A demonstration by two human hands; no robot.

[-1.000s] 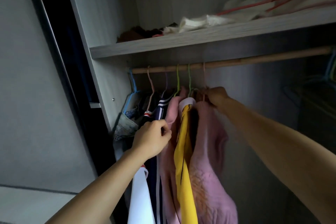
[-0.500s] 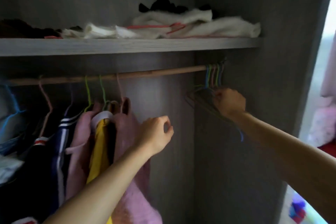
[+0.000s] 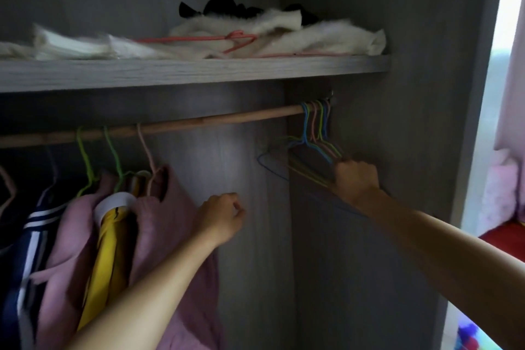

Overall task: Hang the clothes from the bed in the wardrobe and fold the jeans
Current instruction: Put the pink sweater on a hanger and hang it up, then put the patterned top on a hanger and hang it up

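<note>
I look into a grey wardrobe with a wooden rail [image 3: 227,120] under a shelf [image 3: 199,72]. Clothes hang at the rail's left end: a pink top [image 3: 176,224], a yellow garment [image 3: 105,258] and a navy striped one [image 3: 25,250]. Several empty wire hangers [image 3: 315,139] in blue, pink and green hang bunched at the right end. My right hand [image 3: 355,180] grips the lower part of these hangers. My left hand [image 3: 220,219] hovers in front of the wardrobe's back wall, beside the pink top, fingers loosely curled and holding nothing.
White fluffy textiles [image 3: 312,34], a pink hanger [image 3: 227,41] and dark items lie on the shelf. The wardrobe's right side panel [image 3: 454,94] stands close to my right arm. Pink and red fabric [image 3: 502,207] shows outside at the far right.
My view swung right along the rail. My right hand left the pink top's hanger and took hold of the empty hangers at the right end. My left hand let go of the hanging clothes.
</note>
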